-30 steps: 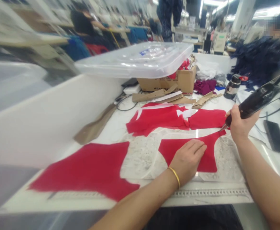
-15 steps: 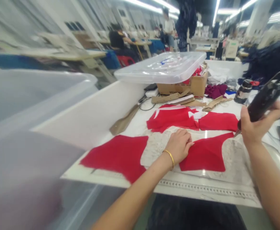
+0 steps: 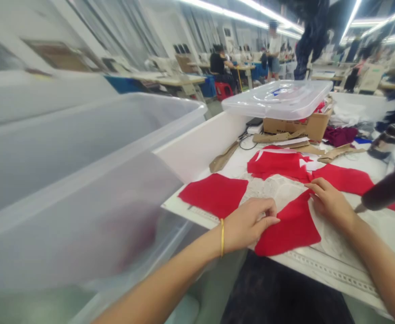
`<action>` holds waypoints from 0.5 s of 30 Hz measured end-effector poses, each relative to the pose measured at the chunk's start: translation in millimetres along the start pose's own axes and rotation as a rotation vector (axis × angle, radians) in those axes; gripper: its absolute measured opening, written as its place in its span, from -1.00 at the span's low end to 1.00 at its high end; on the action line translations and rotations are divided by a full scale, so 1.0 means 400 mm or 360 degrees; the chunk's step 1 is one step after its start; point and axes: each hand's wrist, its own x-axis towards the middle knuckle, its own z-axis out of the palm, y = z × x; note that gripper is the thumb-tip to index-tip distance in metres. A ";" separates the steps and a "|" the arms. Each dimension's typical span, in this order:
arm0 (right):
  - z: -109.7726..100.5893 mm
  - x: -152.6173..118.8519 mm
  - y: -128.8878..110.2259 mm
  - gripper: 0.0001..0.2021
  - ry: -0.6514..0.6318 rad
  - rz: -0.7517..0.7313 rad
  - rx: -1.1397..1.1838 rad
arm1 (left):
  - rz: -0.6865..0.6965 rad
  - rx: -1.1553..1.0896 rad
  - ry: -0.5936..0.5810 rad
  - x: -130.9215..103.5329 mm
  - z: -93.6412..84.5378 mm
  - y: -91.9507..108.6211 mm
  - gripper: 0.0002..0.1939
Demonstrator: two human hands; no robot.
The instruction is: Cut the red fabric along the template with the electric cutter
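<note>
Red fabric piece [image 3: 290, 229] at near edge of table [image 3: 173, 204]; likely light, limp, best held by corners. Left hand [image 3: 246, 223], nearly closed, pinches left side; right hand [image 3: 332, 204], half open, at far tip, grip unclear.

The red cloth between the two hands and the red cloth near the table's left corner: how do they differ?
The nearer cloth has the left hand and right hand at its edges; neither grips the corner cloth. The nearer cloth tapers to a narrow top; the corner cloth's top is broad. Both are plain red.
</note>
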 end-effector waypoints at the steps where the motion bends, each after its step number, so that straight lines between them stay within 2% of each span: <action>1: 0.009 0.003 0.005 -0.72 -0.0087 0.0036 -0.0007 | -0.0023 -0.0041 -0.0019 -0.012 -0.003 -0.002 -0.79; 5: 0.014 0.008 0.004 -0.83 -0.0285 0.0076 -0.0077 | -0.0090 -0.0170 -0.0074 -0.053 -0.014 -0.021 -0.80; 9: -0.009 0.018 -0.005 -0.86 -0.0249 0.0105 -0.0154 | -0.0044 -0.0069 0.0003 -0.082 -0.048 -0.063 -0.96; 11: -0.031 0.035 -0.015 -0.90 -0.0066 0.0117 -0.0117 | -0.0047 0.0149 0.0098 -0.089 -0.083 -0.093 -0.89; 13: -0.061 0.061 -0.042 -0.93 0.0222 0.0083 -0.0021 | -0.0039 0.0487 0.0223 -0.093 -0.131 -0.123 -0.81; 15: -0.091 0.090 -0.091 -0.94 0.0528 -0.0010 0.0098 | -0.0024 0.0877 0.0389 -0.099 -0.184 -0.154 -0.86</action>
